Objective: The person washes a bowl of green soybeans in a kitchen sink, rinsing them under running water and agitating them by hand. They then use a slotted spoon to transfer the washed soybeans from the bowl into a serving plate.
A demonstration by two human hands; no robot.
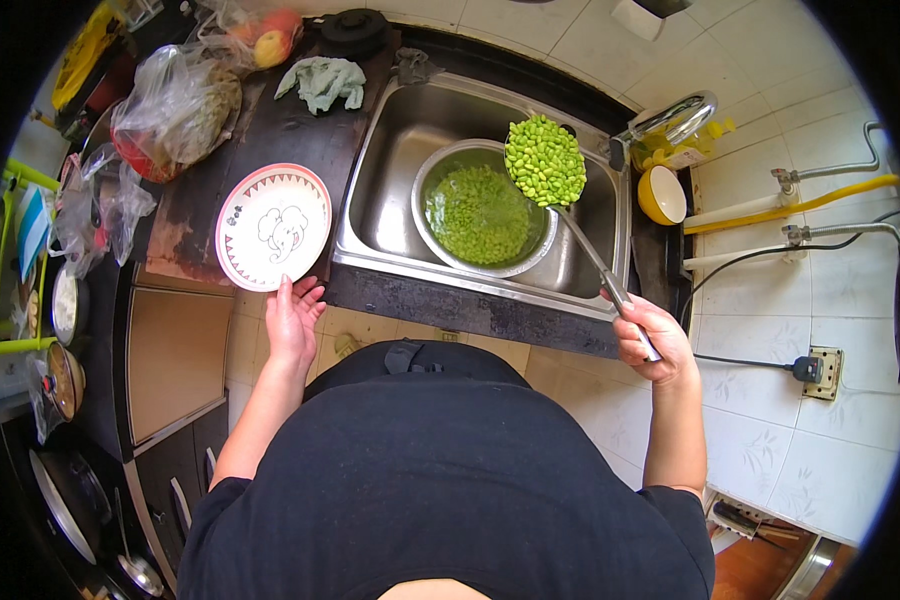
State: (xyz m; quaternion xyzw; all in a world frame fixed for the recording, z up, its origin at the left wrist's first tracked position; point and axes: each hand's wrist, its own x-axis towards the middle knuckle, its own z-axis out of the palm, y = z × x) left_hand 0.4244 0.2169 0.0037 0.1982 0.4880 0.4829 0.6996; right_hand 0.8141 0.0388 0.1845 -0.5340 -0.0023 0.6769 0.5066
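Note:
My right hand (653, 338) is wrapped round the metal handle of a ladle-like scoop (592, 250), raised over the sink. Its head is heaped with shelled green beans (546, 162), which hide its inside. Below and to the left of it, a metal basin (422, 225) in the sink holds more green beans (478, 215) under water. At the counter's front edge, my left hand (295, 320) grips the near rim of a white plate (305, 215), thumb at the rim and fingers partly beneath. The plate has a red zigzag border and an elephant drawing, with no food on it.
The steel sink (385, 150) has a curved faucet (682, 118) at its right. Beside that stands a yellow bowl (662, 194). A green cloth (322, 82) and plastic bags (175, 110) of produce lie on the left counter. A cable runs to a wall socket (823, 373).

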